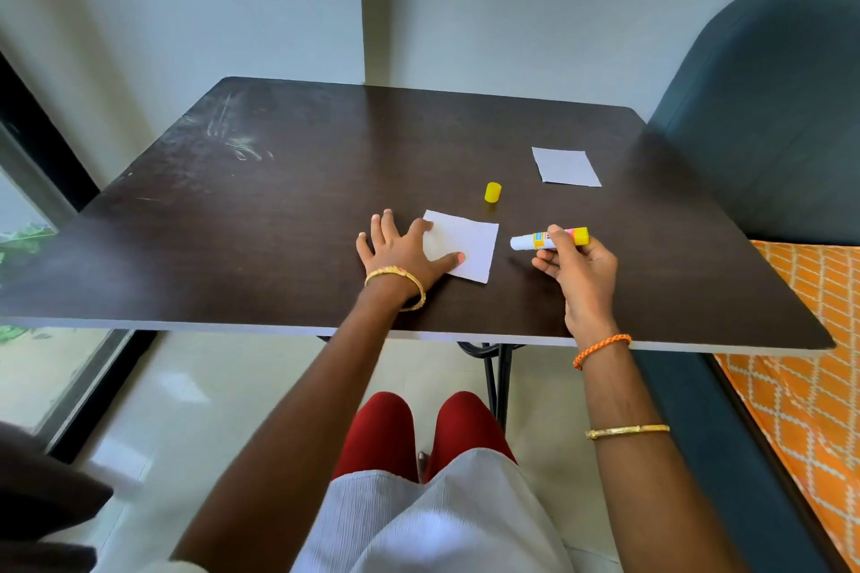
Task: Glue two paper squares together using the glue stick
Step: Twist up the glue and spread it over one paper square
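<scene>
A white paper square [467, 247] lies near the middle of the dark table [279, 200]. My left hand [400, 251] rests flat on its left edge, fingers spread, thumb and forefinger pressing the paper. My right hand [577, 268] grips the uncapped glue stick [549, 239], held sideways with its white tip pointing left, just right of the paper and apart from it. The yellow cap [492, 192] stands on the table behind the paper. A second white paper square [565, 167] lies farther back on the right.
A dark teal padded seat [768, 107] stands against the table's right side, with an orange patterned cushion [809, 363] below it. A window frame [37, 144] lies to the left. My knees in red [419, 428] sit under the table's front edge.
</scene>
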